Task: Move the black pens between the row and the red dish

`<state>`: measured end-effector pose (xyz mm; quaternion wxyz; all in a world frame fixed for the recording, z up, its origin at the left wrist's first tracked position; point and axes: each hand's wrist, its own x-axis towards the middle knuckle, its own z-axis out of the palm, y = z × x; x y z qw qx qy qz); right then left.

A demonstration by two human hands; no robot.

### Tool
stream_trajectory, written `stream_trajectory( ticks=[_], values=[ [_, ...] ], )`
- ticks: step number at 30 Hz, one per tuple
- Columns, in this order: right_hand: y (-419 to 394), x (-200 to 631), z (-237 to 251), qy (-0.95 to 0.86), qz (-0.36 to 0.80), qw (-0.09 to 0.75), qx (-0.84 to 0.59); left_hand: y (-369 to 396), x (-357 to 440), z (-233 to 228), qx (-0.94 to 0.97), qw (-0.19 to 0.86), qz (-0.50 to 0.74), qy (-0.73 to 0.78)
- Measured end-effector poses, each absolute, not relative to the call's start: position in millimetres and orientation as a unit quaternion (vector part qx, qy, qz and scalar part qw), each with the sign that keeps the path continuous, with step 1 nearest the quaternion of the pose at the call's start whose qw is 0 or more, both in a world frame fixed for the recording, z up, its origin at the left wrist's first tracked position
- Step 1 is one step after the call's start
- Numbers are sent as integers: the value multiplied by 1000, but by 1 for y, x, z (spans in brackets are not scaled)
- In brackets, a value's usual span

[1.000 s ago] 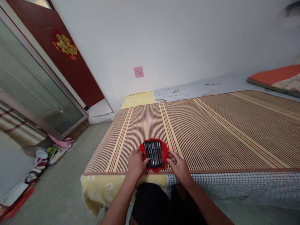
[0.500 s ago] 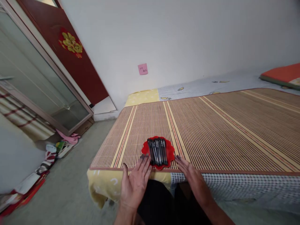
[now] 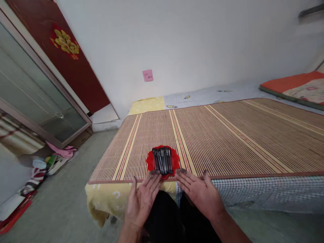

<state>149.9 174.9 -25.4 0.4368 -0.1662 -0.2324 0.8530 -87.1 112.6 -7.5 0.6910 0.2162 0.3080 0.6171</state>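
A red scalloped plate lies on a striped bamboo mat near the bed's front edge. Several dark pens lie side by side in it. My left hand hovers just in front of the plate with flat, spread fingers and holds nothing. My right hand is beside it, also flat and spread, fingertips close to the plate's right front rim, not touching it.
The bed has a yellow and checked sheet under the mat. An orange cushion lies at the far right. A glass door, a red door and clutter on the floor are to the left. A pink note sticks on the wall.
Both hands let go of the plate's sides and drew back toward me, fingers now flat and spread. The plate with pens stays on the mat.
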Motion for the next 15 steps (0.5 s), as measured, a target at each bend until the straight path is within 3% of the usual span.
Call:
stream_trajectory(
  ticks=[6,10,15],
  values=[
    [147,159,-85,-209,908,354,-87,101,-53,-46,190,652,515,522],
    [135,158,-121,-203,927,300,-94,114,-40,-55,225,558,555,575],
    [142,158,-120,-190,935,282,-100,143,-39,-52,224,443,625,602]
  ],
)
